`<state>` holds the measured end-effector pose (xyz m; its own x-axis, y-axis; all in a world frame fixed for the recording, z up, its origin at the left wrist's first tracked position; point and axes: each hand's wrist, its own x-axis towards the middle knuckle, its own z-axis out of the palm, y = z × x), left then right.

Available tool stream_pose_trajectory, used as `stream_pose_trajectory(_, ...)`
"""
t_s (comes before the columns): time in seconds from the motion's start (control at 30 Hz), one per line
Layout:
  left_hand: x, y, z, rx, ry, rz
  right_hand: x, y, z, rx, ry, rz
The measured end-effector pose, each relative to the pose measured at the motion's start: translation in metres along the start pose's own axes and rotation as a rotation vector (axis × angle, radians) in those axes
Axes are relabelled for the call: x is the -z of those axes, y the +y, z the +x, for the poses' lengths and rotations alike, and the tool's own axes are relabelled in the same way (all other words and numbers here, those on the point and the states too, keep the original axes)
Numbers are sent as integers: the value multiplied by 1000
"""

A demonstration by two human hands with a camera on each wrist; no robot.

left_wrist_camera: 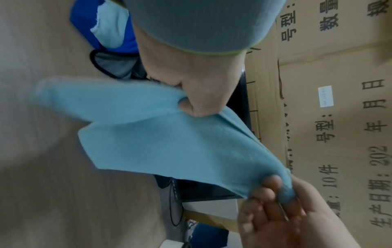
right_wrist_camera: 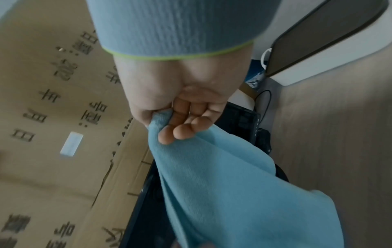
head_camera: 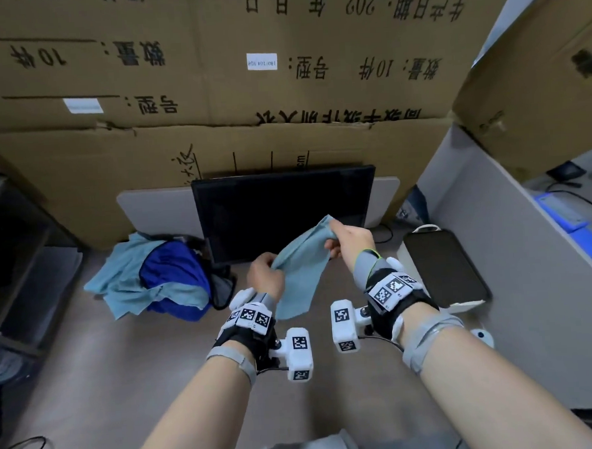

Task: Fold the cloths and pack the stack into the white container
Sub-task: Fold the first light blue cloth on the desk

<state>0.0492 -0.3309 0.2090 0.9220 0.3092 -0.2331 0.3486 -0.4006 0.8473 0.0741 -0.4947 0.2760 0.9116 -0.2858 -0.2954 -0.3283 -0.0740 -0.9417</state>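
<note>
Both hands are up in the middle of the head view, holding one light blue cloth (head_camera: pixel 300 268) in the air above the table (head_camera: pixel 124 370); the left hand (head_camera: pixel 266 277) has its grip closed on one top corner, with the fingers curled round it; the right hand (head_camera: pixel 350 242) has its grip closed on the other top corner, a bit higher and to the right; the rest of the cloth hangs down between the wrists, spread out and not folded yet.

So the job looks like it is only starting; no folded stack shows anywhere on the table; a heap of more cloths (head_camera: pixel 147 283) lies at the left middle of the frame, light blue ones mixed with a dark blue one, all rumpled; those are left to fold too. The white container (head_camera: pixel 444 268) sits at the right middle of the frame, near the right wrist; its inside looks dark, and I cannot tell if anything is in it; nothing blue shows there. What is left, I think: fold this cloth, fold the heap, stack them, put the stack in.

A black screen (head_camera: pixel 284 214) stands behind the hands. Big brown boxes (head_camera: pixel 211 74) fill the top of the frame, with upside-down Chinese writing; I can read "10件", "数量", "号型" and "202 年 月 日"; a small white sticker (head_camera: pixel 261 61) in the upper middle is too small to read.
</note>
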Motion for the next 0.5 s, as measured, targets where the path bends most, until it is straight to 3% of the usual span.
stream_pose_trajectory(0.2,-11,-5,-5,250,169,-43,45,17,29,-145,146,140)
stream_pose_trajectory(0.4,-34,-21,-25,263,231,-27,91,70,52,-329,167,133)
stream_pose_trajectory(0.5,-48,-31,-41,234,257,-69,101,97,52,-326,175,-41)
